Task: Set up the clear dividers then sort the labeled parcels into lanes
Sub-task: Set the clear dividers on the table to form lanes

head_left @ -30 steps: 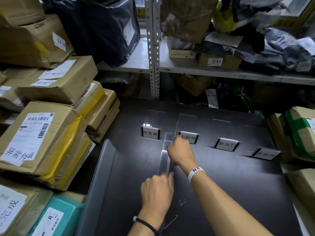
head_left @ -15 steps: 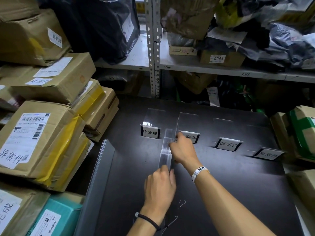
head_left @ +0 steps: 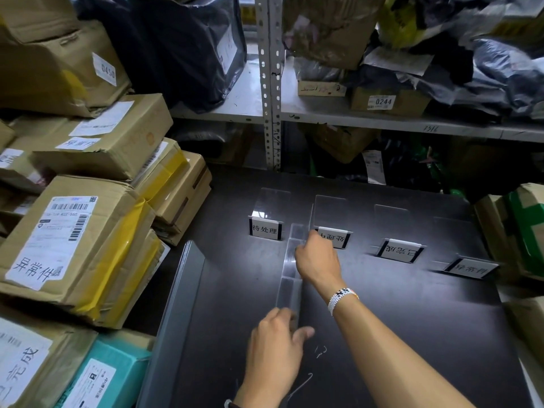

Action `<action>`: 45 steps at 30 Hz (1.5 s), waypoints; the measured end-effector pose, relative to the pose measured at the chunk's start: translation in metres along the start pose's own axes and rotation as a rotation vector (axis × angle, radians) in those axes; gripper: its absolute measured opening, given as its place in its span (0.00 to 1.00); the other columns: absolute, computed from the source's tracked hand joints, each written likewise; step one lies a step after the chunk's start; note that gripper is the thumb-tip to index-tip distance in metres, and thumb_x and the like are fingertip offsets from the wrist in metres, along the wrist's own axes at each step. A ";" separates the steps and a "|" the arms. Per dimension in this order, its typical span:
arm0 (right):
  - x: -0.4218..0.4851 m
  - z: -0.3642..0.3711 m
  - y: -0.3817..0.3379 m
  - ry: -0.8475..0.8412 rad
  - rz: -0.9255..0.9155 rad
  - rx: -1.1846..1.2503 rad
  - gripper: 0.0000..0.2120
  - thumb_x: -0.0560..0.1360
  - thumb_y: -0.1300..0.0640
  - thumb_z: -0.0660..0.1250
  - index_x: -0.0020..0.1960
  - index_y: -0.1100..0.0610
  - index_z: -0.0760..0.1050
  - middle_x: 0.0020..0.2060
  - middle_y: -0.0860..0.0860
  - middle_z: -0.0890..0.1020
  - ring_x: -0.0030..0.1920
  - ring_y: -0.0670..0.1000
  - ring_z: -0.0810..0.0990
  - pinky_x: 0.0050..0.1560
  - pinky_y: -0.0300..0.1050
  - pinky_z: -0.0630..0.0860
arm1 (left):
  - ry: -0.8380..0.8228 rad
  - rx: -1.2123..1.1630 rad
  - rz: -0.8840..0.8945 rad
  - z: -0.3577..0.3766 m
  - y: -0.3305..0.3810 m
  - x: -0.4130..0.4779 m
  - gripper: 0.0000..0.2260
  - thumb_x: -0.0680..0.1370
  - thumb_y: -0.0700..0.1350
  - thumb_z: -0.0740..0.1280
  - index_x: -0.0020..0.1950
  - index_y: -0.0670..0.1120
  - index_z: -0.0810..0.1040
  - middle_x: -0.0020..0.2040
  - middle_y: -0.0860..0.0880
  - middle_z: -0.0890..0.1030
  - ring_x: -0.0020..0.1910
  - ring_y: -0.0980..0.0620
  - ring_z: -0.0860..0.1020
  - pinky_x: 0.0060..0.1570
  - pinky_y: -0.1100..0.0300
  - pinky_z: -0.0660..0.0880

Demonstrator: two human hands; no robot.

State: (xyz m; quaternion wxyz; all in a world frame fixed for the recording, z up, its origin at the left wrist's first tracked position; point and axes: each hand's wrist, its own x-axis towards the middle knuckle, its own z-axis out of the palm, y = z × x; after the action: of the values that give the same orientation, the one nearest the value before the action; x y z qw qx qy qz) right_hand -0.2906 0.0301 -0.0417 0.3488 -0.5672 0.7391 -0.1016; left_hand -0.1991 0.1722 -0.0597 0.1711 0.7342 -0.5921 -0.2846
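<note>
L hand pinches near end of long clear acrylic divider, fingers curled. R hand grips its top edge further back, just beside 2nd white label stand. Divider runs front-to-back on black bench, far end betw. 1st and 2nd stands. Brown cardboard parcels crowd bench's L edge, well apart from divider; grey sheet stack lies between.
</note>
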 end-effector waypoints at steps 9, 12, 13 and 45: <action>-0.002 0.003 -0.005 0.027 0.012 -0.050 0.13 0.79 0.65 0.56 0.61 0.64 0.73 0.55 0.61 0.80 0.48 0.62 0.77 0.44 0.47 0.71 | 0.318 -0.053 -0.034 -0.052 -0.046 -0.015 0.05 0.74 0.38 0.75 0.42 0.48 0.86 0.34 0.56 0.76 0.31 0.54 0.76 0.34 0.64 0.69; -0.001 0.004 -0.006 0.032 0.006 -0.052 0.14 0.78 0.65 0.56 0.61 0.64 0.73 0.55 0.62 0.81 0.49 0.63 0.80 0.44 0.48 0.73 | 0.398 0.082 0.002 -0.080 -0.051 -0.004 0.03 0.74 0.36 0.73 0.42 0.43 0.85 0.34 0.53 0.77 0.29 0.58 0.71 0.29 0.72 0.64; -0.002 0.004 -0.007 0.032 0.002 -0.056 0.14 0.78 0.65 0.56 0.62 0.64 0.73 0.55 0.62 0.81 0.51 0.64 0.81 0.44 0.48 0.73 | 0.412 0.115 -0.011 -0.088 -0.055 0.002 0.03 0.74 0.36 0.73 0.42 0.42 0.85 0.34 0.52 0.77 0.28 0.57 0.71 0.30 0.73 0.63; -0.003 0.001 -0.012 0.008 0.007 -0.066 0.11 0.76 0.66 0.56 0.55 0.64 0.73 0.52 0.62 0.81 0.47 0.65 0.83 0.48 0.55 0.82 | -0.141 0.203 0.073 -0.016 0.024 -0.002 0.28 0.81 0.60 0.57 0.79 0.51 0.59 0.67 0.51 0.72 0.64 0.45 0.75 0.58 0.49 0.73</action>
State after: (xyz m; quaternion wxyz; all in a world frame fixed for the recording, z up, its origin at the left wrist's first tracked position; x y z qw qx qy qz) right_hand -0.2802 0.0295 -0.0347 0.3274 -0.5753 0.7455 -0.0781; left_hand -0.2075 0.1673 -0.0325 0.0641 0.7039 -0.6547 -0.2678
